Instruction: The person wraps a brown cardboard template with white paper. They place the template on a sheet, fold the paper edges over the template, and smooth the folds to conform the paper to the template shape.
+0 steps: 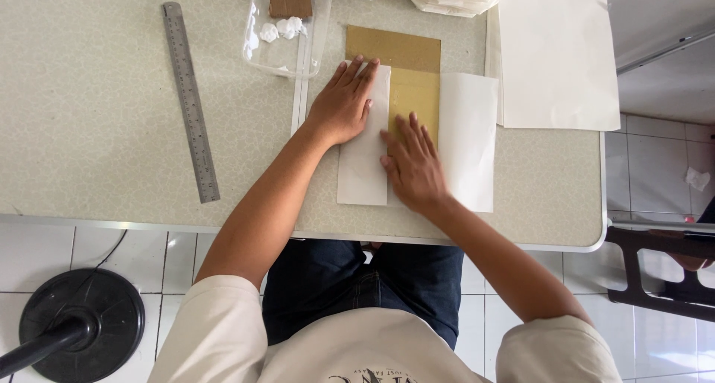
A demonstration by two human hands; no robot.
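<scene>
Speckled table [89, 130] over white tile floor [655, 152]; left hand [341, 104], right hand [413, 167] flat, unclenched, pressing folded white paper [361, 174]

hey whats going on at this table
A person seated at a speckled table is folding white paper around a flat brown cardboard piece. The left hand presses the left flap flat over the cardboard, and the right hand rests on the cardboard beside the flap's edge. The right flap lies open. A metal ruler, a clear plastic tray and more paper sheets lie nearby.
</scene>
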